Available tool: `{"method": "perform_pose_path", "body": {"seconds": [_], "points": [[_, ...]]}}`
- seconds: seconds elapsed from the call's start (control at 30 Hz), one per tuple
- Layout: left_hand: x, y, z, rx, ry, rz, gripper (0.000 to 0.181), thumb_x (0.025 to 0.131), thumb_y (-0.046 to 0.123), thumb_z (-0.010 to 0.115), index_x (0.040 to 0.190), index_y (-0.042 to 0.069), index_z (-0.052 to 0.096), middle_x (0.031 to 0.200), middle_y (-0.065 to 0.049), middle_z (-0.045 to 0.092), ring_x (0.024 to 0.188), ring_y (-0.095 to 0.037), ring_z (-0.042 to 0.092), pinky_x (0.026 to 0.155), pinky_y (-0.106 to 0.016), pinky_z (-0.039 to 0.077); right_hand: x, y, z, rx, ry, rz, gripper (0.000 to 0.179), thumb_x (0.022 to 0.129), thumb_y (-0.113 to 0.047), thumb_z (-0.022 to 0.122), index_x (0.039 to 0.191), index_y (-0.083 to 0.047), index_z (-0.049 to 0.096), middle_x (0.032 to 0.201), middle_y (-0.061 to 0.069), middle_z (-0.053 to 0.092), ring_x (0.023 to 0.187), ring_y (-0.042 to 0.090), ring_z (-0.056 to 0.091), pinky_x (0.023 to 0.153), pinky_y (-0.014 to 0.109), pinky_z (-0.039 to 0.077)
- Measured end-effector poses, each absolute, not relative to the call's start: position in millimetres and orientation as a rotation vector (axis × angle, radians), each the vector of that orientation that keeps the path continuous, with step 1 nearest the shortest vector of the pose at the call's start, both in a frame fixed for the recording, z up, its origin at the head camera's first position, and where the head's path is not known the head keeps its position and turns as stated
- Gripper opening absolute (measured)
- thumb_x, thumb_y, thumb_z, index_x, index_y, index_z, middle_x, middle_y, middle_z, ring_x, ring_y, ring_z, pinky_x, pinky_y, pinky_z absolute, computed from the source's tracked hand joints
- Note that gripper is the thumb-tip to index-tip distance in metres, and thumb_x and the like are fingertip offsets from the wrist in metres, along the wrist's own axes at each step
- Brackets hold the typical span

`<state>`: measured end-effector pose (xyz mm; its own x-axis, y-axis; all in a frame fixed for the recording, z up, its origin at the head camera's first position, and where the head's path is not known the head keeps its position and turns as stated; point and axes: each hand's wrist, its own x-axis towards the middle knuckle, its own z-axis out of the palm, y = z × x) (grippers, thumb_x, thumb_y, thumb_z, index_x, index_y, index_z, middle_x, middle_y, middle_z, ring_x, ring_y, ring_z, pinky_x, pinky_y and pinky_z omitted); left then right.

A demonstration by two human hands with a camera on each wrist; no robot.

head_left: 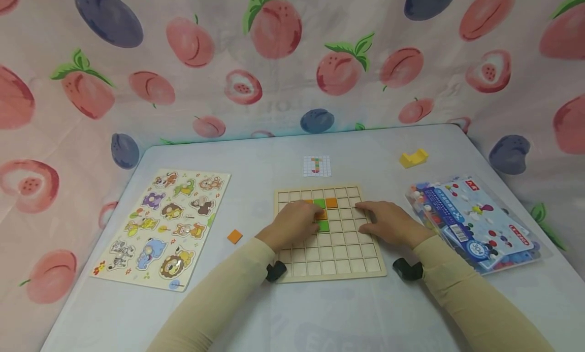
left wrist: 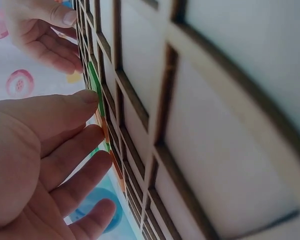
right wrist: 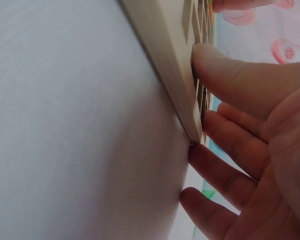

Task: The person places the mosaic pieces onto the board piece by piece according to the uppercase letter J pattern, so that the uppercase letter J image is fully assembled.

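Observation:
A wooden grid board [head_left: 352, 253] lies in the middle of the table. Green and orange square tiles sit in its cells, among them a green tile [head_left: 323, 226], an orange tile [head_left: 331, 203] and a second green tile [head_left: 319, 203]. Over the board, my left hand [head_left: 294, 222] touches the tiles; in the left wrist view its thumb [left wrist: 65, 112] is on a green tile [left wrist: 95, 87]. My right hand [head_left: 394, 222] rests at the board's right edge, thumb on the frame in the right wrist view, other fingers [right wrist: 230, 175] along the side. The left hand partly hides the tiles.
A loose orange tile [head_left: 235, 236] lies left of the board. Behind the board is a small card [head_left: 316, 166] with a coloured pattern. An animal puzzle board [head_left: 162, 227] lies left; a plastic box [head_left: 480, 222] and a yellow piece [head_left: 414, 158] stand right.

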<state>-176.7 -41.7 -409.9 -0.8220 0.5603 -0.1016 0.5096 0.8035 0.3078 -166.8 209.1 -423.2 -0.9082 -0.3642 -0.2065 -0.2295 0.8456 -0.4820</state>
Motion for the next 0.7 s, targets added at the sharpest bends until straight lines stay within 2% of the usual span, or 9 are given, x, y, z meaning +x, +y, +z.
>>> {"method": "perform_pose_path", "body": {"seconds": [0.47,0.7], "points": [[-175.7,-42.9,-409.1,0.798,2.771,0.406,0.031,0.094,0.016,0.071,0.124,0.010,0.071,0.116,-0.002,0.071,0.112,-0.022,0.064,0.096,-0.036,0.050,-167.2,207.9,-422.0,-0.436,2.729,-0.659,0.059,0.093,-0.021,0.072,0.145,-0.001,0.050,0.145,0.023,0.050,0.135,0.046,0.042,0.109,0.059,0.033],[-176.8,-47.9,-407.7,0.804,2.776,0.448,0.031,0.093,0.010,0.064,0.122,0.011,0.072,0.117,-0.001,0.071,0.114,-0.023,0.063,0.099,-0.038,0.048,-166.5,208.1,-422.0,-0.444,2.734,-0.663,0.059,0.092,-0.020,0.072,0.144,0.000,0.050,0.145,0.024,0.050,0.134,0.046,0.042,0.109,0.059,0.033]]}}
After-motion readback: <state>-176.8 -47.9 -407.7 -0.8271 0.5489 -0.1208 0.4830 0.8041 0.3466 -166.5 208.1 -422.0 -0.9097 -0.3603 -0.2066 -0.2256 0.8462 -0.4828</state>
